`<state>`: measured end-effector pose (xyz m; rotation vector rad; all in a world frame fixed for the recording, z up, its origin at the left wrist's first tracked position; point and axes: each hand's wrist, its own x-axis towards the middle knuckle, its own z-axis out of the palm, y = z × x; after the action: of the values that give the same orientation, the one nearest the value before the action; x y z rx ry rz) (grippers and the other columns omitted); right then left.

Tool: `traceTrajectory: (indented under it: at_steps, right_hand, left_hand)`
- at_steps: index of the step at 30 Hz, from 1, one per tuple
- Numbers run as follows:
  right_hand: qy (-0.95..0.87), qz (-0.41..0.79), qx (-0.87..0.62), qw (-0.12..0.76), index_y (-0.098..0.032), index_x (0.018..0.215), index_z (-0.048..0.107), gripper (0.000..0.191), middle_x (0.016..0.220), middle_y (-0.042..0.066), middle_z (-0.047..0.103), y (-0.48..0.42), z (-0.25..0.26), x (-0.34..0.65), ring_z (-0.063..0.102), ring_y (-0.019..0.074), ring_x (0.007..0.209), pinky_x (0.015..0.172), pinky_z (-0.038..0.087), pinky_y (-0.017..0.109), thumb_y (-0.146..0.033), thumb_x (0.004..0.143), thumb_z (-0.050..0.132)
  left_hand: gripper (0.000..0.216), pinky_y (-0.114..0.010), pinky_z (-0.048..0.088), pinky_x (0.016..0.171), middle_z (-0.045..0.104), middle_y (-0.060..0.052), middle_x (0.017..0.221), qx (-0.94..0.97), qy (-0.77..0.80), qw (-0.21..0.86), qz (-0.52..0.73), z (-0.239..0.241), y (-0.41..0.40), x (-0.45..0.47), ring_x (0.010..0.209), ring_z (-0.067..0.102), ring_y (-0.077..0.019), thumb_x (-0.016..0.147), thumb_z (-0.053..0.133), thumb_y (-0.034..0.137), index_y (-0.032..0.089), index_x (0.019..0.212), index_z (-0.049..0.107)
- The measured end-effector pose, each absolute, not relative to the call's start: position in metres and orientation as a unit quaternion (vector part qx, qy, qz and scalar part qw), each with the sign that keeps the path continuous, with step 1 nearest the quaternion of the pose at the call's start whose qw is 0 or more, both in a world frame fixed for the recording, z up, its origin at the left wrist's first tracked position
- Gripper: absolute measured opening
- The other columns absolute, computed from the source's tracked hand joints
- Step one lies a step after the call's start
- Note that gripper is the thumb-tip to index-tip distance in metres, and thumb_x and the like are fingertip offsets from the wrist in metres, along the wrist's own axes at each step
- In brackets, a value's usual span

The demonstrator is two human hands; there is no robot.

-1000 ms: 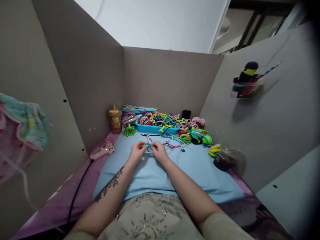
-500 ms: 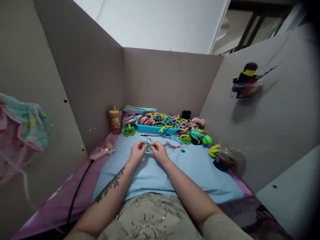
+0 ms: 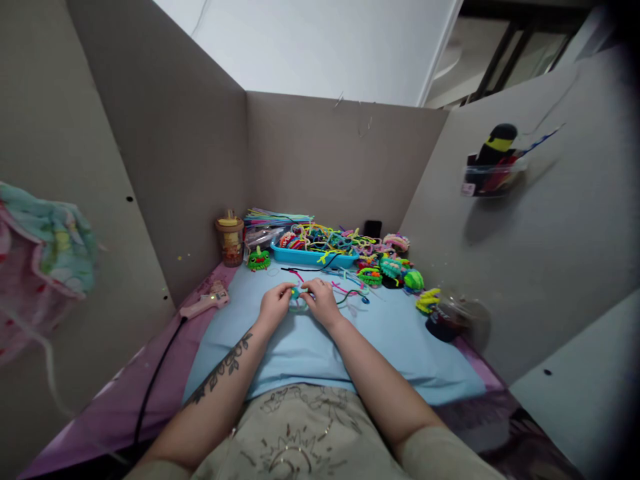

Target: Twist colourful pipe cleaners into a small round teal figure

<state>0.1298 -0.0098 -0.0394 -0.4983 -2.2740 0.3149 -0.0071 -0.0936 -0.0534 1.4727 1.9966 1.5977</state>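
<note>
Over the light blue cloth, my left hand (image 3: pixel 276 303) pinches a small teal pipe-cleaner piece (image 3: pixel 296 294) between thumb and fingertips. My right hand (image 3: pixel 323 303) is closed at the other side of the same piece, its fingertips meeting it close to the left ones. The piece is small and partly covered by my fingers, so its exact shape is hard to make out. A dark green pipe cleaner (image 3: pixel 353 294) reaches out to the right from beside my right hand. Pink pipe-cleaner strands lie just behind both hands.
A blue tray (image 3: pixel 315 259) heaped with coloured pipe cleaners stands behind. Left of it are a green frog-like figure (image 3: pixel 259 259) and a lidded cup (image 3: pixel 231 241). A pink glue gun (image 3: pixel 206 304) lies left. Fuzzy figures and a dark container (image 3: pixel 443 325) are at right.
My right hand has turned and lifted its fingers slightly over the teal piece. The dark green strand now shows to its right. My left hand stays nearly in place.
</note>
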Motion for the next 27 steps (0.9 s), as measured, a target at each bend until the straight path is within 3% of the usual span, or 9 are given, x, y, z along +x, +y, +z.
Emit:
traceTrajectory:
  at_steps: [3,8,10,13,20,27]
  right_hand:
    - [-0.887,0.165,-0.176,0.393,-0.021,0.084,0.065,0.009,0.082,0.003,0.061,-0.009,-0.040,0.129,0.054,0.0174,0.085,0.078,0.034,0.031,-0.021,0.083,0.056]
    - [-0.834,0.268,-0.177,0.448,-0.019,0.072,0.063,0.012,0.072,0.001,0.054,-0.008,-0.041,0.126,0.052,0.0141,0.071,0.066,0.040,0.026,-0.022,0.081,0.056]
    - [-0.809,0.281,-0.209,0.472,-0.019,0.067,0.060,0.015,0.069,0.000,0.052,-0.008,-0.041,0.125,0.050,0.0135,0.067,0.064,0.039,0.025,-0.023,0.080,0.056]
    - [-0.790,0.282,-0.239,0.490,-0.018,0.064,0.058,0.017,0.066,0.000,0.050,-0.006,-0.042,0.125,0.049,0.0131,0.066,0.063,0.038,0.025,-0.024,0.080,0.056]
    - [-0.797,0.284,-0.227,0.482,-0.018,0.063,0.057,0.018,0.065,-0.001,0.051,-0.008,-0.043,0.123,0.049,0.0126,0.065,0.062,0.039,0.024,-0.026,0.079,0.056]
    - [-0.811,0.296,-0.210,0.459,-0.019,0.062,0.056,0.017,0.064,-0.001,0.048,-0.010,-0.044,0.123,0.047,0.0119,0.062,0.060,0.038,0.024,-0.025,0.078,0.057]
  left_hand:
    - [0.028,-0.026,0.044,0.067,0.068,-0.004,0.081,0.512,0.672,0.096,0.526,-0.052,-0.094,-0.006,0.072,0.060,-0.0163,0.081,0.043,0.025,0.018,0.095,0.067]
    - [0.033,-0.025,0.045,0.067,0.064,-0.007,0.096,0.484,0.650,0.015,0.585,-0.045,-0.098,-0.001,0.076,0.058,-0.0150,0.084,0.044,0.028,0.017,0.111,0.058]
    - [0.030,-0.025,0.044,0.064,0.063,-0.006,0.087,0.453,0.649,-0.003,0.611,-0.041,-0.101,0.000,0.071,0.057,-0.0144,0.083,0.046,0.030,0.016,0.106,0.059]
    - [0.027,-0.024,0.043,0.059,0.062,-0.002,0.068,0.442,0.643,0.042,0.624,-0.039,-0.104,0.003,0.061,0.056,-0.0137,0.081,0.051,0.035,0.016,0.098,0.061]
    - [0.039,-0.022,0.042,0.054,0.066,-0.003,0.070,0.427,0.569,0.228,0.665,-0.042,-0.097,0.004,0.059,0.059,-0.0133,0.067,0.067,0.038,0.015,0.097,0.060]
    - [0.040,-0.019,0.040,0.052,0.064,-0.001,0.065,0.397,0.547,0.254,0.692,-0.047,-0.093,0.000,0.055,0.056,-0.0102,0.062,0.072,0.035,0.015,0.091,0.055]
